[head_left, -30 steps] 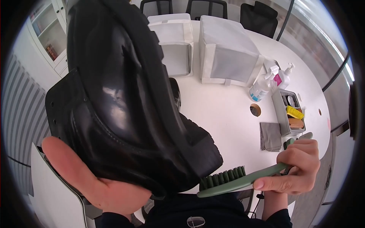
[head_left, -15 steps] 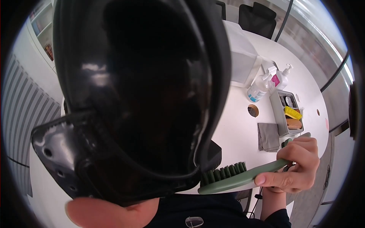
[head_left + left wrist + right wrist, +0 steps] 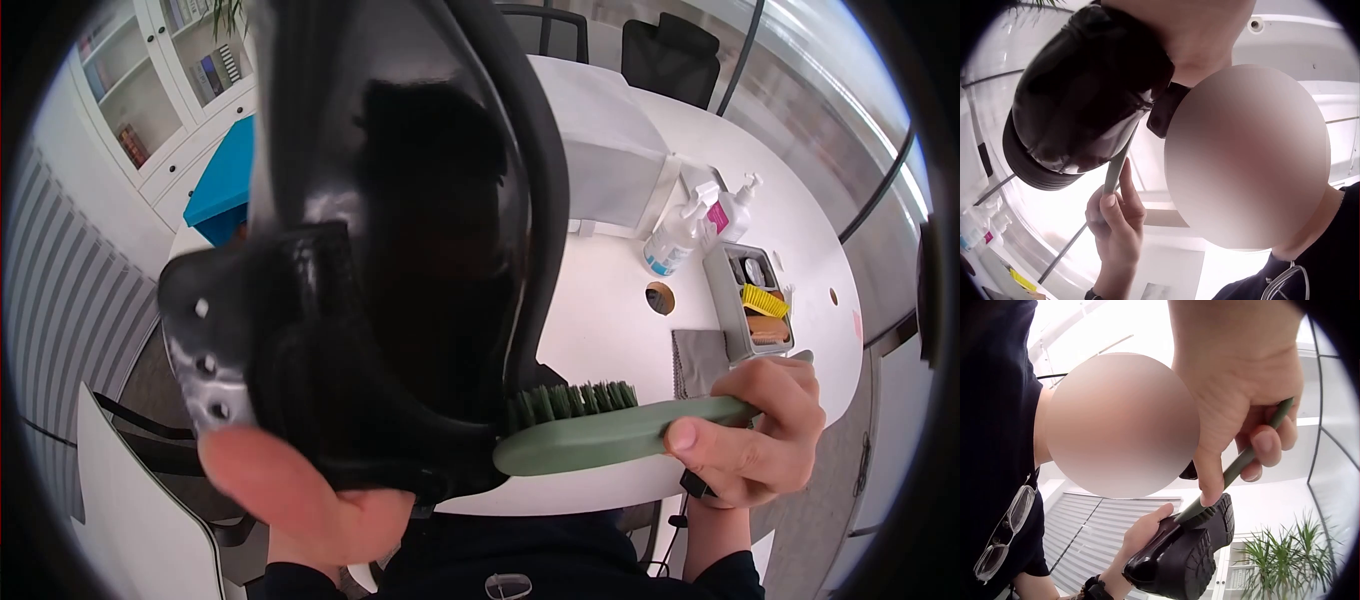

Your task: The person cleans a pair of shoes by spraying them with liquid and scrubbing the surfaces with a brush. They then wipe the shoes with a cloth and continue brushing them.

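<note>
A glossy black shoe (image 3: pixel 430 200) fills the middle of the head view, raised above the table. My left hand (image 3: pixel 310 500) grips it from below, thumb along the lower left side near the eyelets. My right hand (image 3: pixel 755 430) holds the green brush (image 3: pixel 590 437) by its handle, bristles facing up and away from me, with the brush's end against the shoe's lower right edge. In the right wrist view the brush (image 3: pixel 1200 511) lies along the shoe (image 3: pixel 1169 562) near its sole. The left wrist view shows the shoe's toe (image 3: pixel 1079 100) and sole edge.
On the white table (image 3: pixel 600 340) are a spray bottle (image 3: pixel 675 235), a pump bottle (image 3: pixel 737 208), a grey caddy (image 3: pixel 730 305) with a yellow brush (image 3: pixel 764 301), a grey cloth (image 3: pixel 702 360) and a grey-white fabric box (image 3: pixel 610 150). A blue box (image 3: pixel 222 180) shows behind the shoe.
The shoe has turned and shifted in my left hand, its side now facing the head camera. The brush has risen slightly and tilted closer to level, still in my right hand.
</note>
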A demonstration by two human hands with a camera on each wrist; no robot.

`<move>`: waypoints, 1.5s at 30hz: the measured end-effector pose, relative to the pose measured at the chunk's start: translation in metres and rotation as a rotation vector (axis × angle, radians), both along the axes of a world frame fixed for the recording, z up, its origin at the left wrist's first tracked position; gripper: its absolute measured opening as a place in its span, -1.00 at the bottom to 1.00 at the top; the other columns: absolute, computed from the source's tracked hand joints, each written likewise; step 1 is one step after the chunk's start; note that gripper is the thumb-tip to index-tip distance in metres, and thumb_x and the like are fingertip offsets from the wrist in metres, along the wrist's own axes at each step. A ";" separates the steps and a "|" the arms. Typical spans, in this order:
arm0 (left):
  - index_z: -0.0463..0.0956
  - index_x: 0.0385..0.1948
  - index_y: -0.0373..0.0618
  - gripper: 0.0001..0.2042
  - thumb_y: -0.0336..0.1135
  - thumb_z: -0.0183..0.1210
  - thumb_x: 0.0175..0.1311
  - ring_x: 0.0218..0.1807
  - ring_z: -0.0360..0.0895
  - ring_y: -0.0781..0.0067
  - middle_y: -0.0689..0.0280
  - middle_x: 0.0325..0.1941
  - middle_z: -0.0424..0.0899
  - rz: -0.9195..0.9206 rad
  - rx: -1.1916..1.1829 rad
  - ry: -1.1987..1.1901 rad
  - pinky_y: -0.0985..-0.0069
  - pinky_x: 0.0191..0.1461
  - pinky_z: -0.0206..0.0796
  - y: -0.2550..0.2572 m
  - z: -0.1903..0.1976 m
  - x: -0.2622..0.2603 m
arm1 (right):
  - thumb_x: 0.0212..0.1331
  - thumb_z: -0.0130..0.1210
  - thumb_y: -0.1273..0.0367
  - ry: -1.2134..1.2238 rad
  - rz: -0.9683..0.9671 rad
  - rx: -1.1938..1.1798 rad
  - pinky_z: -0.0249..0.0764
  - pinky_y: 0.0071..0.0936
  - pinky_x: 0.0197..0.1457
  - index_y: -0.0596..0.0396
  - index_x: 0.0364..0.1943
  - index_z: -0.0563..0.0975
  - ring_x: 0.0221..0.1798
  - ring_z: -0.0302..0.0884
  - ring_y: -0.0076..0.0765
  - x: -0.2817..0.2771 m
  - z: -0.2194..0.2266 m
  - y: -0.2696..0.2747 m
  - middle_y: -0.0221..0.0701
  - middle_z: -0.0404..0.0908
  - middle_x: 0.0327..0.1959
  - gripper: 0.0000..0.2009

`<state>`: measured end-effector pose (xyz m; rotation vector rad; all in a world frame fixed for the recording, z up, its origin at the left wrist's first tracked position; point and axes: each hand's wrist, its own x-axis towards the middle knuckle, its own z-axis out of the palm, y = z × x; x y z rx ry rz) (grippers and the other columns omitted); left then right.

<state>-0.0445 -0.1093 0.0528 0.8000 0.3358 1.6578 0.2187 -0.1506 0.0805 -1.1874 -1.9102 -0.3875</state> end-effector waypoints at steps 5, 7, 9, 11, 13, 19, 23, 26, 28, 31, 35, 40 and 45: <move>0.24 0.45 -0.10 -0.19 0.42 -0.17 0.44 0.38 0.48 0.18 0.19 0.44 0.42 -0.133 0.041 -0.132 0.21 0.43 0.39 0.004 0.015 0.009 | -0.10 0.42 0.00 -0.043 0.117 -0.221 0.20 -0.44 -0.31 -0.59 -0.33 0.81 -0.54 0.28 -0.53 0.013 0.006 -0.001 -0.65 0.29 -0.66 -0.81; 0.23 0.45 -0.13 -0.22 0.37 -0.13 0.46 0.36 0.49 0.18 0.17 0.43 0.43 -0.219 0.052 -0.072 0.23 0.40 0.43 0.011 0.016 0.009 | -0.12 0.43 -0.01 -0.103 0.233 -0.311 0.20 -0.46 -0.32 -0.60 -0.34 0.81 -0.57 0.26 -0.54 0.018 0.010 -0.001 -0.64 0.27 -0.67 -0.81; 0.24 0.44 -0.16 -0.25 0.32 -0.14 0.49 0.36 0.49 0.16 0.15 0.42 0.44 -0.305 0.079 -0.119 0.20 0.43 0.39 0.015 0.016 0.012 | -0.13 0.44 -0.02 -0.163 0.346 -0.402 0.21 -0.47 -0.33 -0.61 -0.36 0.81 -0.60 0.24 -0.55 0.019 0.011 -0.001 -0.64 0.25 -0.68 -0.82; 0.24 0.44 -0.19 -0.27 0.29 -0.17 0.53 0.38 0.47 0.15 0.14 0.42 0.44 -0.531 0.145 -0.217 0.18 0.47 0.33 0.019 0.017 0.016 | -0.07 0.41 0.00 -0.127 0.301 -0.288 0.14 -0.50 -0.43 -0.60 -0.39 0.81 -0.63 0.23 -0.57 -0.001 0.006 0.002 -0.66 0.26 -0.67 -0.87; 0.23 0.45 -0.20 -0.27 0.27 -0.20 0.55 0.40 0.44 0.15 0.14 0.44 0.43 -0.578 0.226 -0.202 0.19 0.50 0.27 0.023 0.013 0.018 | -0.12 0.44 0.00 -0.042 0.055 -0.066 0.01 -0.54 -0.56 -0.60 -0.38 0.81 -0.71 0.17 -0.59 -0.015 0.007 0.005 -0.68 0.25 -0.66 -0.84; 0.24 0.44 -0.20 -0.30 0.25 -0.21 0.56 0.36 0.49 0.16 0.13 0.41 0.46 -0.523 0.088 -0.176 0.20 0.48 0.31 0.025 0.006 0.019 | -0.23 0.27 0.21 -0.218 0.620 -0.263 -0.01 -0.67 -0.70 -0.50 0.02 0.76 -0.76 0.04 -0.71 0.015 0.001 0.020 -0.65 0.00 -0.65 -0.46; 0.26 0.42 -0.21 -0.31 0.23 -0.19 0.56 0.35 0.49 0.16 0.14 0.40 0.46 -0.572 0.143 -0.199 0.21 0.46 0.33 0.026 0.016 0.021 | -0.23 0.26 0.19 -0.139 0.571 -0.288 0.00 -0.64 -0.70 -0.48 0.00 0.77 -0.76 0.06 -0.71 0.001 0.002 0.025 -0.65 0.01 -0.65 -0.48; 0.27 0.42 -0.21 -0.31 0.24 -0.19 0.56 0.35 0.49 0.16 0.15 0.40 0.47 -0.605 0.254 -0.316 0.23 0.46 0.33 0.023 0.010 0.026 | -0.20 0.32 0.22 0.042 0.267 -0.005 0.07 -0.61 -0.66 -0.49 0.02 0.76 -0.74 0.13 -0.68 -0.009 -0.001 0.036 -0.66 0.12 -0.66 -0.48; 0.27 0.42 -0.21 -0.31 0.23 -0.19 0.56 0.35 0.49 0.16 0.15 0.40 0.46 -0.636 0.135 -0.324 0.23 0.46 0.33 0.018 0.013 0.017 | -0.20 0.33 0.25 0.030 0.364 -0.087 0.07 -0.62 -0.66 -0.50 0.02 0.77 -0.74 0.13 -0.69 -0.004 -0.003 0.036 -0.66 0.12 -0.65 -0.48; 0.24 0.44 -0.19 -0.28 0.28 -0.21 0.54 0.37 0.47 0.17 0.15 0.41 0.45 -0.593 0.040 -0.338 0.23 0.45 0.34 0.015 0.008 0.021 | -0.21 0.35 0.31 -0.051 0.639 -0.289 0.07 -0.65 -0.69 -0.50 -0.01 0.78 -0.75 0.12 -0.70 0.014 -0.001 0.038 -0.65 0.09 -0.65 -0.49; 0.15 0.50 -0.11 -0.16 0.43 -0.23 0.45 0.40 0.44 0.16 0.15 0.44 0.40 -0.522 0.046 -0.133 0.20 0.48 0.30 0.017 0.003 0.011 | -0.19 0.35 0.32 -0.136 0.639 -0.214 0.06 -0.66 -0.68 -0.44 0.00 0.78 -0.73 0.14 -0.70 0.009 -0.002 0.038 -0.66 0.11 -0.64 -0.50; 0.16 0.50 -0.10 -0.05 0.56 -0.17 0.31 0.43 0.39 0.24 0.20 0.48 0.36 -0.295 -0.118 0.154 0.24 0.48 0.29 -0.003 -0.001 0.019 | -0.14 0.37 0.26 0.116 0.359 0.116 -0.01 -0.60 -0.63 -0.41 -0.10 0.81 -0.70 0.12 -0.64 0.000 -0.006 0.050 -0.65 0.22 -0.64 -0.61; 0.20 0.48 -0.13 -0.07 0.46 -0.05 0.25 0.44 0.36 0.31 0.20 0.48 0.37 -0.200 -0.041 0.423 0.29 0.48 0.27 -0.002 -0.012 0.028 | -0.08 0.40 0.21 0.022 0.377 0.074 0.01 -0.52 -0.60 -0.37 -0.08 0.80 -0.70 0.13 -0.59 0.027 0.001 0.049 -0.60 0.29 -0.66 -0.63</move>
